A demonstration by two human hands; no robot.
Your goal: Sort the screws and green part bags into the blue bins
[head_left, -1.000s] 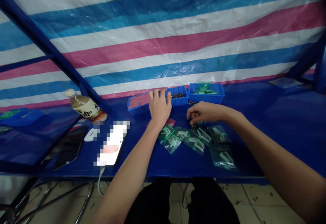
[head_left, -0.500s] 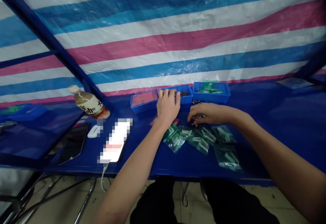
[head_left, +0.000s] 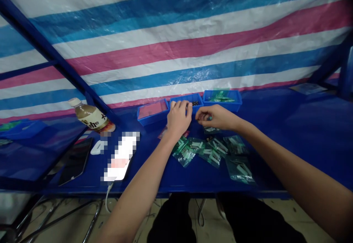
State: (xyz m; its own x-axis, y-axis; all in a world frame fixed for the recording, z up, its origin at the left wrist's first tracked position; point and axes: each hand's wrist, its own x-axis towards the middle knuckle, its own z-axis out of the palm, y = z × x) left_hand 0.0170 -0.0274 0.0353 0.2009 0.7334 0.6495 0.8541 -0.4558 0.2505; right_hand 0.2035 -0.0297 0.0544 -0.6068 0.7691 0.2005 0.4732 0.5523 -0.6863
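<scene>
My left hand (head_left: 178, 118) is at the front of the middle blue bin (head_left: 173, 99), which holds small dark metal pieces (head_left: 195, 103). Its fingers are bent and close together, their tips hidden from me. Just right of it, my right hand (head_left: 215, 117) hovers in front of the bins with curled fingers; whatever lies in them is too small to make out. Below the hands, several clear greenish bags (head_left: 185, 152) with white sticks and small parts lie spread out. A red packet (head_left: 185, 134) is partly covered by my left wrist.
A left bin (head_left: 154, 119) holds pink sheets (head_left: 153, 109); a right bin (head_left: 234, 106) holds green packets (head_left: 222, 96). On the blue table (head_left: 286, 132) stand a drink bottle (head_left: 92, 117), a white case (head_left: 97, 147), a lit phone (head_left: 121, 158) on a cable and a dark tablet (head_left: 77, 162).
My right hand has lifted away from the bags, up and left toward the middle bin. My left hand stays by that bin. The whole view has shifted slightly.
</scene>
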